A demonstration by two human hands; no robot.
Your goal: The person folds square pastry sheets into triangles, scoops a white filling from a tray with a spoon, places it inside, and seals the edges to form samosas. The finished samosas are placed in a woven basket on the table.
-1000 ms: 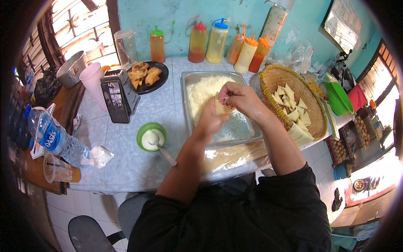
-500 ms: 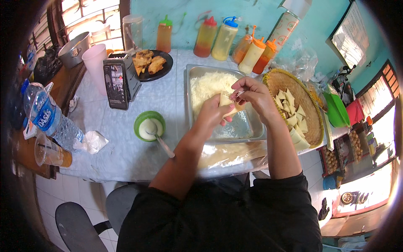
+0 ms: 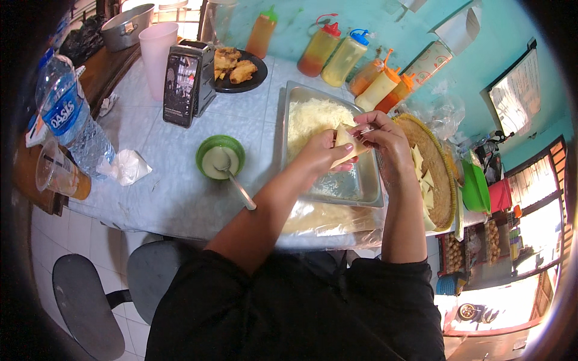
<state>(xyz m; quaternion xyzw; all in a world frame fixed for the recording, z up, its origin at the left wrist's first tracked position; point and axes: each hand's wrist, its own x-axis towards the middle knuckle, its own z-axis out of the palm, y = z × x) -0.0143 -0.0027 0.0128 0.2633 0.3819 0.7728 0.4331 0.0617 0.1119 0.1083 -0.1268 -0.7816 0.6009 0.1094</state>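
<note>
Over the metal tray (image 3: 288, 114), my left hand (image 3: 319, 157) holds a pale folded pastry wrapper (image 3: 348, 143), its thumb pressed on the near side. The wrapper has a cone-like, pointed shape. My right hand (image 3: 388, 141) is at the wrapper's upper right edge, its fingertips pinched together around a small whitish bit too small to name. White shreds (image 3: 316, 123) are heaped in the tray's far left part. To the right, a round woven basket (image 3: 442, 156) contains several pale folded triangles (image 3: 424, 180), partly hidden by my right forearm.
Left of the tray stand a green bowl (image 3: 203, 171) with white paste and a spoon (image 3: 242, 194), a propped phone (image 3: 180, 90) and a black plate (image 3: 256, 81) of fried food. Sauce bottles (image 3: 319, 51) line the wall. A water bottle (image 3: 72, 114) stands at far left.
The whole view has shifted and tilted. My right fingertips have come closer to the wrapper's edge, and the wrapper now shows a more pointed, triangular side. My left hand keeps its hold.
</note>
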